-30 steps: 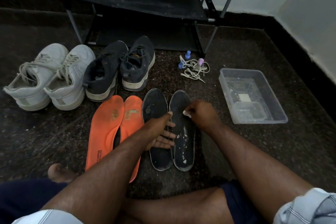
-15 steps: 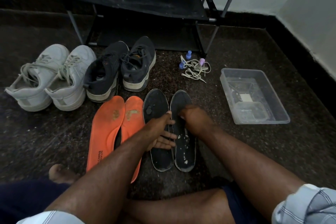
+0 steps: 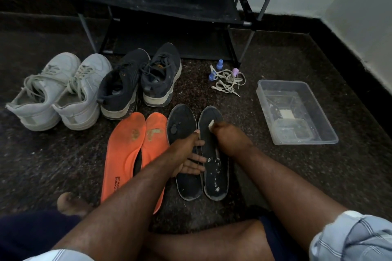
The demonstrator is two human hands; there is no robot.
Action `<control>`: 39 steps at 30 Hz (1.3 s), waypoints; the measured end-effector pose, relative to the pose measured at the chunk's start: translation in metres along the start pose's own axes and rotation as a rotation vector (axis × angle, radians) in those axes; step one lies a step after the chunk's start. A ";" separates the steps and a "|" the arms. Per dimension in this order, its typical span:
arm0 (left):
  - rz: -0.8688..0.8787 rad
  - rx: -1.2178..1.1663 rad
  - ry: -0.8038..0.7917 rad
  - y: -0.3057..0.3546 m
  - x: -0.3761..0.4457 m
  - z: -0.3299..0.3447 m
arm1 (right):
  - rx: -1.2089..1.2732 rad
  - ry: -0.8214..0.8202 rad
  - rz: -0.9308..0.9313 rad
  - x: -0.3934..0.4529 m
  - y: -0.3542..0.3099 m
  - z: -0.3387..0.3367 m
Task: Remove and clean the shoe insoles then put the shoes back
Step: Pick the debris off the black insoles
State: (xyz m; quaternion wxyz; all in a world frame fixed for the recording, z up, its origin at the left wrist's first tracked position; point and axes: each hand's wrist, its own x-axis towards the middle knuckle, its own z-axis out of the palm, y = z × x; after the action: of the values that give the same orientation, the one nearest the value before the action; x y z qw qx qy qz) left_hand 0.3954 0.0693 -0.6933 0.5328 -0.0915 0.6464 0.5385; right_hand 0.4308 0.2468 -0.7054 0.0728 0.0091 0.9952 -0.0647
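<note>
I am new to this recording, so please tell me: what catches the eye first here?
The two orange insoles lie bright on the dark floor, left of centre. Beside them the right hand rubs a small white piece on the right black insole, while the left hand holds it steady. A clear plastic tub sits far right.

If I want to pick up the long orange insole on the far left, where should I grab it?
Probably pinch the left orange insole at its outer left edge, near the middle, coming from the left. It lies flat on the floor, so only thin edges offer a hold. That side is bare floor; the other orange insole crowds its right side and the left forearm covers its heel.
</note>
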 end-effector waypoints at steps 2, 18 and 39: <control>-0.003 -0.003 -0.002 0.000 0.000 -0.001 | -0.084 -0.038 0.017 -0.002 -0.002 0.003; -0.019 -0.018 -0.005 0.000 -0.001 0.000 | -0.040 -0.125 -0.020 -0.011 -0.012 -0.012; -0.021 -0.036 -0.004 0.001 0.002 -0.001 | 0.139 0.124 0.209 0.004 0.013 -0.019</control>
State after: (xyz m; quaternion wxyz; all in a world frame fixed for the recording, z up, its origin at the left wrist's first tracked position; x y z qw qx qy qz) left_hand 0.3927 0.0701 -0.6945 0.5381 -0.1069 0.6345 0.5444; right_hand 0.4242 0.2618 -0.6886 0.0166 0.1218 0.9845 -0.1249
